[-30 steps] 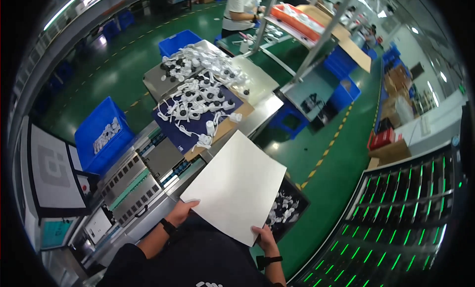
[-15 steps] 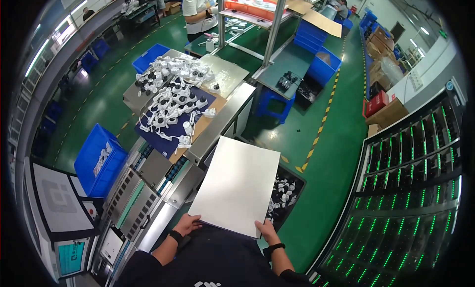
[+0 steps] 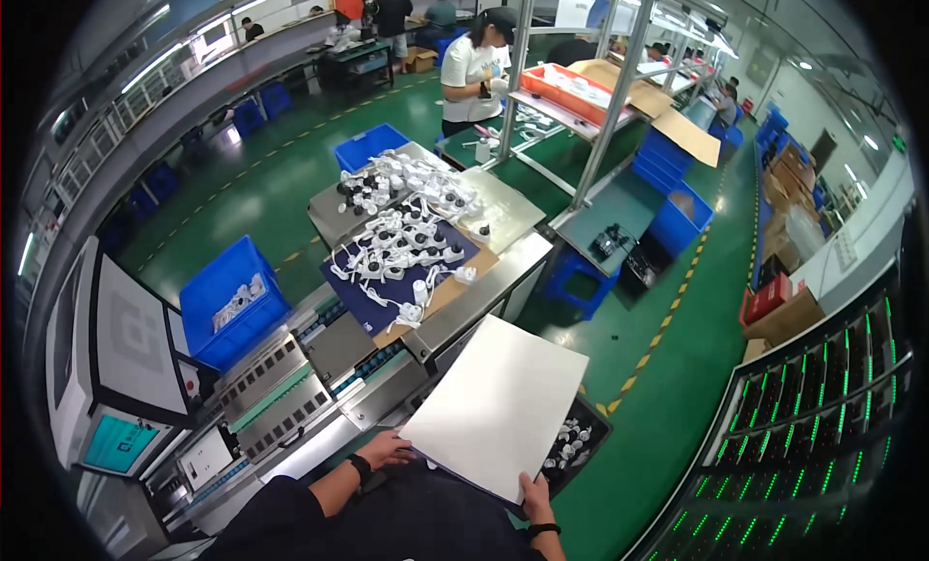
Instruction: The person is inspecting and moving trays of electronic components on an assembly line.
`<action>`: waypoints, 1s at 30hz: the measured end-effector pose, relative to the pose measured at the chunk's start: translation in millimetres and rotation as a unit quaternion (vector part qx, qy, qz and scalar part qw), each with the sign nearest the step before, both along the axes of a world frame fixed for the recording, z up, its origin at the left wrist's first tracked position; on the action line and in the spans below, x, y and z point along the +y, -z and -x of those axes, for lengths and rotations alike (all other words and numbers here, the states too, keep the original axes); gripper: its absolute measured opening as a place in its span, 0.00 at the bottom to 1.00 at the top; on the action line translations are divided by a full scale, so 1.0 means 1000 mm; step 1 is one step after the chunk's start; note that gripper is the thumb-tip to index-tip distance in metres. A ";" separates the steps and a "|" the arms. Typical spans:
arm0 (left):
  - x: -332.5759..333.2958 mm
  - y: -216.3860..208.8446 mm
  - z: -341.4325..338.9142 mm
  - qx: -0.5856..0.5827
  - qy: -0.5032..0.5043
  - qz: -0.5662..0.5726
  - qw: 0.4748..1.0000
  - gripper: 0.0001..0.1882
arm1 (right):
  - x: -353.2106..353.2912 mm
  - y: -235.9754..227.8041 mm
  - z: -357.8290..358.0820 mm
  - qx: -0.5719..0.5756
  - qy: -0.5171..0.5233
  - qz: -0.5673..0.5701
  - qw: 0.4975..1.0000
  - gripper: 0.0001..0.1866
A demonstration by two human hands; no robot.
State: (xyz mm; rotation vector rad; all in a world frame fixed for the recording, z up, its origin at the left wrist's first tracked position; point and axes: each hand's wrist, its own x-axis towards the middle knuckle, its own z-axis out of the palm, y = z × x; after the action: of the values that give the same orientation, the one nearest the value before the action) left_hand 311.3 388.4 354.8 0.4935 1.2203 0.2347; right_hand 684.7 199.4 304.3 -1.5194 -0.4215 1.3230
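A large flat white board [image 3: 498, 401] spans my two hands in front of my body. My left hand [image 3: 385, 450] pinches its near left corner, while my right hand [image 3: 535, 500] grips the near right corner. Under the board's right side shows a black crate [image 3: 592, 457] of small white and black parts, partly covered. Beyond the board, a dark blue mat [image 3: 353, 295] on the bench carries many white corded devices [image 3: 402, 242] with black round parts, and more are heaped behind it.
At left stand a machine with a teal screen [image 3: 121, 445] and a blue bin [image 3: 232, 339] beside the conveyor [image 3: 281, 406]. A rack with green lights [image 3: 774, 445] fills the right. A person in a white shirt [image 3: 474, 73] stands at a far bench. A blue stool [image 3: 581, 285] sits ahead.
My view has swung left and upward, so the benches appear farther right and lower. The board stays in both hands and looks more slanted.
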 end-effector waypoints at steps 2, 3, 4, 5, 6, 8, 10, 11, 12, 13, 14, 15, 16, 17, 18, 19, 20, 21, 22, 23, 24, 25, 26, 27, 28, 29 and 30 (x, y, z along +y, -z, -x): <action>0.000 -0.008 0.007 0.018 0.010 -0.021 1.000 0.18 | 0.000 -0.001 -0.001 0.043 0.049 -0.015 0.998 0.23; 0.001 -0.011 0.013 0.036 0.025 -0.039 0.998 0.19 | -0.003 0.004 -0.002 0.064 0.075 -0.021 0.995 0.24; 0.000 -0.012 0.020 0.054 0.039 -0.056 0.996 0.20 | -0.006 0.009 -0.003 0.065 0.073 -0.023 0.995 0.24; -0.002 -0.007 0.031 0.056 0.036 -0.057 0.996 0.20 | -0.007 0.016 -0.004 0.062 0.070 0.015 0.996 0.24; -0.009 0.002 0.047 0.110 0.063 -0.096 0.987 0.17 | -0.012 0.029 -0.006 0.059 0.066 0.053 0.995 0.25; -0.027 0.031 0.086 0.165 0.088 -0.129 0.974 0.14 | -0.027 0.070 -0.012 0.057 0.059 0.095 0.992 0.25; -0.038 0.059 0.118 0.354 0.288 -0.299 0.838 0.11 | -0.050 0.129 -0.014 0.006 0.043 0.118 0.992 0.25; -0.046 0.059 0.125 0.355 0.293 -0.297 0.837 0.11 | -0.055 0.138 -0.011 -0.020 0.031 0.127 0.991 0.24; -0.056 0.057 0.133 0.336 0.263 -0.235 0.873 0.10 | -0.062 0.147 -0.010 -0.016 0.036 0.131 0.991 0.24; -0.065 0.054 0.140 0.317 0.235 -0.171 0.903 0.10 | -0.062 0.148 -0.007 -0.021 0.035 0.126 0.991 0.24; -0.078 0.051 0.147 0.298 0.197 -0.106 0.928 0.11 | -0.054 0.144 -0.006 -0.027 0.025 0.117 0.992 0.23; -0.093 0.048 0.150 0.300 0.200 -0.103 0.927 0.11 | -0.048 0.139 -0.005 -0.033 0.018 0.109 0.993 0.22; -0.112 0.051 0.154 0.299 0.210 -0.139 0.920 0.11 | -0.043 0.131 -0.004 -0.030 0.019 0.114 0.993 0.22; -0.127 0.053 0.158 0.298 0.216 -0.175 0.913 0.10 | -0.035 0.119 -0.004 0.004 0.017 0.124 0.992 0.21; -0.140 0.057 0.163 0.301 0.216 -0.172 0.913 0.10 | -0.029 0.110 -0.004 0.038 0.014 0.134 0.990 0.21; -0.151 0.063 0.167 0.298 0.225 -0.211 0.903 0.10 | -0.024 0.102 -0.003 0.071 0.012 0.145 0.987 0.20; -0.159 0.071 0.169 0.292 0.236 -0.248 0.893 0.10 | -0.021 0.097 -0.002 0.073 0.011 0.150 0.986 0.20; -0.166 0.077 0.170 0.286 0.244 -0.285 0.882 0.11 | -0.017 0.096 -0.003 0.104 -0.010 0.150 0.983 0.18; -0.166 0.083 0.170 0.286 0.242 -0.279 0.885 0.11 | -0.016 0.099 -0.003 0.133 -0.030 0.151 0.979 0.17; -0.163 0.086 0.169 0.317 0.293 -0.284 0.856 0.11 | -0.020 0.102 -0.005 0.164 -0.051 0.155 0.973 0.16; -0.158 0.090 0.167 0.346 0.343 -0.288 0.825 0.11 | -0.019 0.106 -0.005 0.165 -0.055 0.166 0.971 0.16; -0.160 0.099 0.165 0.339 0.297 -0.280 0.848 0.12 | -0.016 0.113 -0.005 0.184 -0.082 0.153 0.967 0.14; -0.160 0.102 0.166 0.333 0.248 -0.271 0.868 0.14 | -0.015 0.116 -0.002 0.206 -0.110 0.140 0.962 0.12; -0.135 0.074 0.135 0.326 0.254 -0.262 0.872 0.14 | -0.012 0.110 0.008 0.182 -0.039 0.120 0.975 0.12; -0.123 0.022 0.106 0.342 0.224 -0.176 0.896 0.13 | 0.003 0.096 0.024 0.162 0.014 0.104 0.981 0.11; -0.130 0.046 0.120 0.358 0.239 -0.250 0.868 0.14 | 0.016 0.079 0.027 0.082 -0.017 0.127 0.988 0.14; -0.138 0.060 0.132 0.373 0.251 -0.320 0.834 0.14 | 0.018 0.066 0.029 0.002 -0.053 0.146 0.988 0.17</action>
State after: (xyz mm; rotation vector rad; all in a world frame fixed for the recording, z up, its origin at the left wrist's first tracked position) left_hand 179.3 250.0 294.6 1.5823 1.7035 -0.0267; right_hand 655.2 217.7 238.0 -1.7542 -0.3186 1.5219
